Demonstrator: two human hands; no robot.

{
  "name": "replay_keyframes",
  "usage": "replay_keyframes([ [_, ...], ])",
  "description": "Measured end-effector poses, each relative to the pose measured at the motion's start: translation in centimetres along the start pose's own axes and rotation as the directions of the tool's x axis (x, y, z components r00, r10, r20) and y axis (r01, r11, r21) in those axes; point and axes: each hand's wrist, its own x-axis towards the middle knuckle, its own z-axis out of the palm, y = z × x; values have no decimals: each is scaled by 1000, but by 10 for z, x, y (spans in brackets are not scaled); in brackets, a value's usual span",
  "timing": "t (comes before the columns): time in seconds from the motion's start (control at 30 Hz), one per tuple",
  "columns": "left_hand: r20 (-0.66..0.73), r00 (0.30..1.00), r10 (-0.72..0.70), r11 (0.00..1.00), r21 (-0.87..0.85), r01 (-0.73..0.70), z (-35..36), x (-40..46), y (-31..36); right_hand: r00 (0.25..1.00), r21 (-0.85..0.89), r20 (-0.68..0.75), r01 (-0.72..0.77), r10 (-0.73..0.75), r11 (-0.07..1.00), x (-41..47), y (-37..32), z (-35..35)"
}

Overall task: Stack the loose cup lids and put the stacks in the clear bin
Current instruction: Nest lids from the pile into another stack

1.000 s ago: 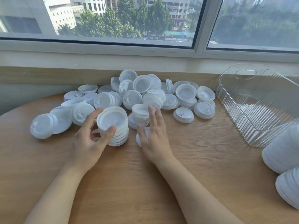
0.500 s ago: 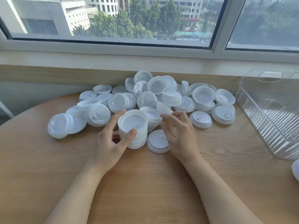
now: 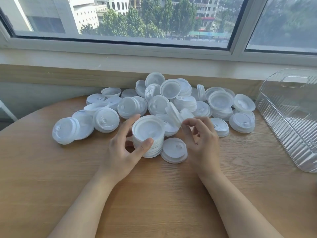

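The left hand curls thumb and fingers round a short stack of white, round, thin plastic cup lids standing on the round wooden table, whose pale surface shows a fine straight grain. The top lid of that stack lies hollow side up, with a raised rim. The right hand pinches a few nested white lids by their edge between thumb and fingertips, holding them tilted on edge just above and to the right of the stack. Between the two hands, touching the stack's right side, a small pile of flat white lids lies on the table, dome side up, with a small moulded sip tab.

Beyond the hands a loose heap of the same white plastic lids spreads across the far side of the table, some flat, some leaning, some partly nested. No writing or brand can be read on any lid. At the right edge sits the clear ribbed plastic bin, with a cut-out handle in its end wall, well apart from both hands. Behind runs a pale window sill under a window.
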Motion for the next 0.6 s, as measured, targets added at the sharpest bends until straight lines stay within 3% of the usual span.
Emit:
replay_keyframes([
  [0.17,-16,1000,1,999,40,0,0,0,-1,976,-37,-23,215,-216,976,-5,-11,-1],
  [0.33,-16,1000,24,999,29,-24,0,0,-5,873,-103,45,487,-485,867,-10,-19,3],
  [0.6,-26,999,36,999,-10,-36,1,0,0,818,-153,115,575,-563,804,-11,-23,5],
])
